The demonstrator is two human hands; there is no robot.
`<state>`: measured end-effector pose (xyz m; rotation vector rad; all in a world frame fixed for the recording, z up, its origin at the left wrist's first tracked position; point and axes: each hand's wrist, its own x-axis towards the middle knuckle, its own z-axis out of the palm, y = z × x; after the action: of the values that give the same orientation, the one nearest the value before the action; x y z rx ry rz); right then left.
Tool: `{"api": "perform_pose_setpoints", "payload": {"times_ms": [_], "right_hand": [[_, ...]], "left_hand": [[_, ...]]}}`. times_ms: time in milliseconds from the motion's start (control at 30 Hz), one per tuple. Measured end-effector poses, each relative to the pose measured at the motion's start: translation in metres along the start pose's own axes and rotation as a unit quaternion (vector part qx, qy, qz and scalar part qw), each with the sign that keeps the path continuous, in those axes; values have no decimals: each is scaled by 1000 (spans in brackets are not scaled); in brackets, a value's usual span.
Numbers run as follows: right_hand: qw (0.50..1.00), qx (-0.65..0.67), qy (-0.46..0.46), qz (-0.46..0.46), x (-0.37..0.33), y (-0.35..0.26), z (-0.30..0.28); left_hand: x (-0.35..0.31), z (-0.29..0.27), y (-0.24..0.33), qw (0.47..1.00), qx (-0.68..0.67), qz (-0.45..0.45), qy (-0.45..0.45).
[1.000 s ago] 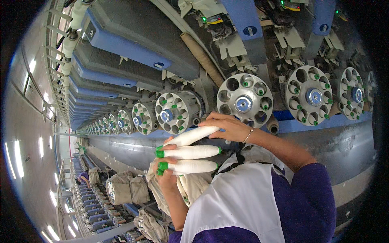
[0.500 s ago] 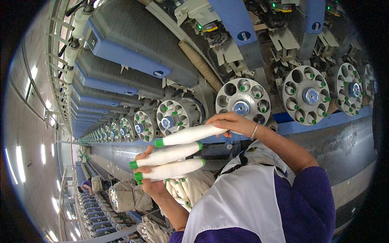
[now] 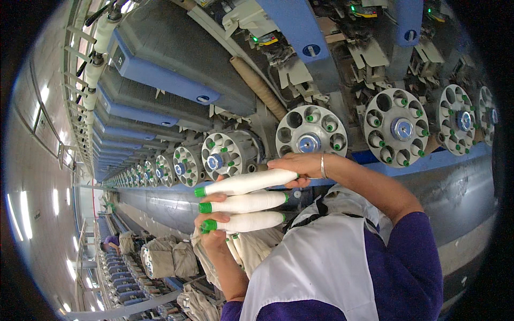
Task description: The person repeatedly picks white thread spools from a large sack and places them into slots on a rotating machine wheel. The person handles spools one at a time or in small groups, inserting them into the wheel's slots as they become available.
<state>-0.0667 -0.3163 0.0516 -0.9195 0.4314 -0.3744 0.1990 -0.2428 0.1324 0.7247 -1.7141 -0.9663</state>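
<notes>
Three white yarn bobbins with green ends lie roughly level, one above another, in front of my body. My left hand [image 3: 213,227] grips the green left ends of the lower bobbin [image 3: 252,221] and the middle bobbin [image 3: 251,202], its fingers wrapped between them. The upper bobbin [image 3: 243,182] is held at its right end by my right hand [image 3: 297,166], thumb and fingers closed around it. Just above my right hand stands a round, pocketed bobbin magazine [image 3: 308,121] with a blue hub; several pockets hold green-tipped bobbins, others are dark inside.
More round magazines [image 3: 396,128] line the winding machine on both sides. Blue-edged machine covers [image 3: 160,77] and a brown tube [image 3: 259,88] hang above. Below my left forearm are cloth sacks [image 3: 168,257], one with bobbins in it. A person [image 3: 111,243] is far off at the left.
My left hand has moved right and slightly up with its two bobbins, closer under the upper one. My right hand has shifted a little left, still holding its bobbin. The view has shifted slightly.
</notes>
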Motion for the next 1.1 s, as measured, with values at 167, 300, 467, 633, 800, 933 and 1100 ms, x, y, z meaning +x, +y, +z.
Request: {"api": "perform_pose_setpoints", "payload": {"times_ms": [167,300,467,633,800,933,1100], "right_hand": [[998,-60,-13,30,3,-1,-3],[993,-70,59,-73,2,4,-5],[949,-178,113,-234,-5,10,-9],[784,-402,262,-393,3,22,2],[710,-392,336,-478,9,32,11],[664,-387,361,-529,16,34,14],[697,-471,341,-420,15,43,12]], "left_hand": [[3,5,4,999,-22,-6,-30],[2,5,6,999,-20,-19,-21],[-5,5,7,991,-97,-39,81],[-14,8,7,990,-85,-51,95],[-23,18,5,979,-111,-66,159],[-26,23,5,974,-114,-75,178],[-22,30,4,981,-17,-112,155]]}}
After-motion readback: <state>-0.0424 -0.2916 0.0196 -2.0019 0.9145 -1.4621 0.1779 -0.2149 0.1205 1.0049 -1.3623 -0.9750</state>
